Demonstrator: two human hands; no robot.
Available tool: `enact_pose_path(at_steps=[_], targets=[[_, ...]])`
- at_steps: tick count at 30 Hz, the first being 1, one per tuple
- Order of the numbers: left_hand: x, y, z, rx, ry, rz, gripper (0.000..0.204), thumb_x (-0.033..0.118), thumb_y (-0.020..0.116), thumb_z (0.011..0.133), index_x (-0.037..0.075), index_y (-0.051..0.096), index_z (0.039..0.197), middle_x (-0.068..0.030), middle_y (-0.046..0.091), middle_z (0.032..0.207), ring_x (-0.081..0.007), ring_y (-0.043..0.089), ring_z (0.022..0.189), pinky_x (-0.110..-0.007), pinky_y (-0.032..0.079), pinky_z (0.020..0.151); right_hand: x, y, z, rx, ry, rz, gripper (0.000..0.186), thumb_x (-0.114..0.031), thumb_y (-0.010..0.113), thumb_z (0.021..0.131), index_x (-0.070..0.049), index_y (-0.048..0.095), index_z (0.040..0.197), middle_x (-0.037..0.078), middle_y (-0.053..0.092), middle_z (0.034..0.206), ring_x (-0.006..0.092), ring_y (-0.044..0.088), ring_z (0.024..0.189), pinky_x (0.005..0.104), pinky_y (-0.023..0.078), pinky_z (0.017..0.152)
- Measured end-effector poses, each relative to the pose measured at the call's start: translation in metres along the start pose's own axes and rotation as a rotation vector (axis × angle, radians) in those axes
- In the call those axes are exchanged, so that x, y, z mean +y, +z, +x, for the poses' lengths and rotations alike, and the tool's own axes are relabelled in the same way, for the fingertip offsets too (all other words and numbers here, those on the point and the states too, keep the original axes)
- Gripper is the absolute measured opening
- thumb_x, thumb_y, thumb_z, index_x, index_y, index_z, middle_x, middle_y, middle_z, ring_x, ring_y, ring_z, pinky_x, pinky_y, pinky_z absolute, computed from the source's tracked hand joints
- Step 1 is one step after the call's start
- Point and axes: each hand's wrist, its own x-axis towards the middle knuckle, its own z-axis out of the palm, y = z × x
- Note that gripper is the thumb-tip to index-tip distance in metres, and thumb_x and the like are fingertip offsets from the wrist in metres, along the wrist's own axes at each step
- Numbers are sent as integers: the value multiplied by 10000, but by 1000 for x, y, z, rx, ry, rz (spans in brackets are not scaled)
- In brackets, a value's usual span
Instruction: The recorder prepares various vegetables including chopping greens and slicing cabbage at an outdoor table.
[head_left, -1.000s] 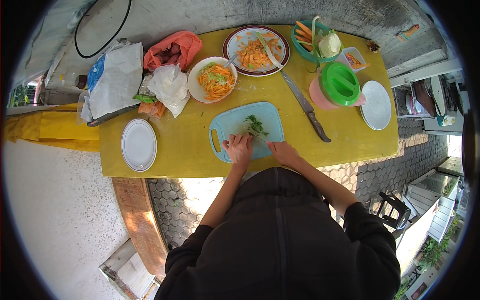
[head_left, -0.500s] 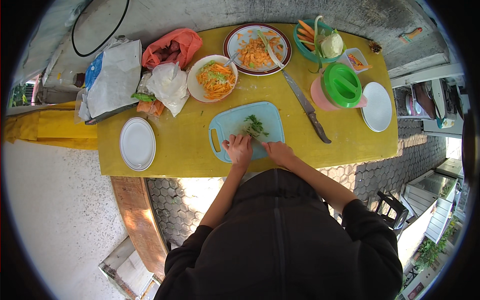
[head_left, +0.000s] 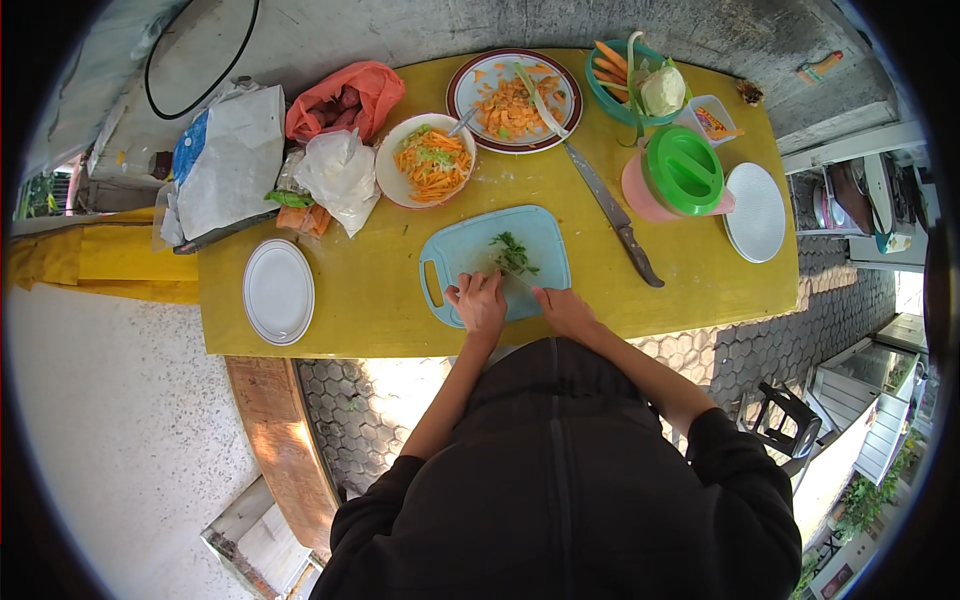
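Observation:
On the light blue cutting board [head_left: 545, 232] lies a small pile of chopped green herbs [head_left: 513, 254]. Fingers bent, my left hand [head_left: 481, 303] presses the herb stems down on the board just below the pile. My right hand [head_left: 569, 311] grips a small knife [head_left: 522, 283], whose thin blade points left toward my left fingertips. The knife's handle is hidden in my palm, and the stems are mostly covered by my left fingers.
Beyond the board are a bowl of shredded vegetables [head_left: 392, 180], a plate of chopped carrot [head_left: 460, 113] and a large knife [head_left: 620, 225]. A lidded pitcher [head_left: 655, 190] and white plates [head_left: 757, 215] stand right. Another plate stack [head_left: 278, 292], plastic bags [head_left: 342, 175] and a red bag [head_left: 375, 88] lie left.
My right hand has shifted slightly right with the small knife, away from my left fingers. My left hand stays almost in place on the stems.

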Motion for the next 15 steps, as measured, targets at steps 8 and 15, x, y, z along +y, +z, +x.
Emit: enact_pose_path(at_steps=[8,15], targets=[[-2,0,0,-8,-43,-34,89,150,655,684,173,641,769,29,514,703,-184,460,782,-423,281,748,-9,-6,-4,-9,-17,-41,473,-397,329,915,-7,580,826,270,571,758,454,546,744,515,435,677],[0,-1,2,-4,-31,10,50,158,653,687,174,628,727,25,505,713,-196,452,768,-425,280,730,-19,-6,6,-65,17,-135,536,-445,279,914,-21,593,821,248,589,756,430,569,745,503,453,684]])
